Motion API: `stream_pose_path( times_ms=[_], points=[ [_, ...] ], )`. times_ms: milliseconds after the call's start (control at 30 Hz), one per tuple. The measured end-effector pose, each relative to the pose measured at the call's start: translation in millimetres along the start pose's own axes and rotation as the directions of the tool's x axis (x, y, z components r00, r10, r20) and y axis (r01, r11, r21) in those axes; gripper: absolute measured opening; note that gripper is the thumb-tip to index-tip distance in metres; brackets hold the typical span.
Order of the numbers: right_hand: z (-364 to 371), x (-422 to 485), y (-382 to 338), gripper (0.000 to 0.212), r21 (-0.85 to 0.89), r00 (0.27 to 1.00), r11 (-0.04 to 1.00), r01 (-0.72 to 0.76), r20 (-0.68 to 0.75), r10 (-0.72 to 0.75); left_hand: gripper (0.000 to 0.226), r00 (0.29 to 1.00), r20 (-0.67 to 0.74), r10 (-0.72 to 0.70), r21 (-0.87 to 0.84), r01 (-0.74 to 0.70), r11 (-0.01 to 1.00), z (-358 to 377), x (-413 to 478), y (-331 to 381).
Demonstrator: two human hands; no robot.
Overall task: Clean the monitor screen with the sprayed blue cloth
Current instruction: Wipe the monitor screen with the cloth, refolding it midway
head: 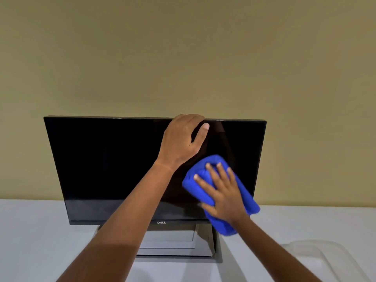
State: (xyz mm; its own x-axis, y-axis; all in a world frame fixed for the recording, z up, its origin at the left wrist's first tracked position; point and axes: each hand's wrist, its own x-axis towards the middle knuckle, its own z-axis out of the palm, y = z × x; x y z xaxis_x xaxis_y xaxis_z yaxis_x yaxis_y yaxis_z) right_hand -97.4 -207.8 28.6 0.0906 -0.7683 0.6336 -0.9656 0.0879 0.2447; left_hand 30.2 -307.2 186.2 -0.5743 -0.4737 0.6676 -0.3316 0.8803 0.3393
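Left hand: my left hand (pixel 181 139) grips the top edge of the monitor (pixel 114 159), fingers curled over behind it, thumb (pixel 203 131) lying on the dark glass.
Right hand: my right hand (pixel 221 192) is spread flat, 4 fingers splayed, pressing the blue cloth (pixel 205 169) against the screen.
Blue cloth: bunched under my right palm, on the screen's lower right part, below my left thumb.
Stand: the base (pixel 175 241) sits on the white table (pixel 36 241), between my forearms.

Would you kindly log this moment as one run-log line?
left hand: steadies monitor top edge | right hand: presses blue cloth on screen's lower right | step: wiping
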Motion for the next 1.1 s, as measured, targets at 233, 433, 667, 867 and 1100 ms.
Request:
stream_pose_path(
  times_ms=[233,433,667,867,1100],
  points=[
    [29.8,-71.8,-21.5,0.072,-0.061,0.88,0.925,0.376,0.337,-0.335,0.06,1.0,-0.006,-0.021,0.011,0.021,1.0,1.4,-1.8,5.4],
    [-0.3,-34.1,32.6,0.064,-0.127,0.912,0.912,0.39,0.187,-0.364,0.045,0.999,-0.013,-0.053,-0.024,0.052,0.998,-3.5,0.5,3.9],
    [-57.5,53.3,94.9,0.062,-0.081,0.981,0.993,-0.082,-0.18,0.066,0.048,0.997,0.01,-0.07,-0.033,0.07,0.997,-2.1,2.1,3.2],
    [-42.4,45.4,59.0,0.066,0.286,0.811,0.847,-0.449,-0.266,0.52,0.056,0.998,0.009,-0.063,-0.042,0.063,0.997,0.7,2.2,3.1],
    [-7.9,-6.9,1.0,0.072,0.503,0.56,0.506,-0.701,-0.051,0.827,0.052,0.997,0.024,-0.072,-0.045,0.073,0.996,0.2,3.5,2.9]
  ],
)
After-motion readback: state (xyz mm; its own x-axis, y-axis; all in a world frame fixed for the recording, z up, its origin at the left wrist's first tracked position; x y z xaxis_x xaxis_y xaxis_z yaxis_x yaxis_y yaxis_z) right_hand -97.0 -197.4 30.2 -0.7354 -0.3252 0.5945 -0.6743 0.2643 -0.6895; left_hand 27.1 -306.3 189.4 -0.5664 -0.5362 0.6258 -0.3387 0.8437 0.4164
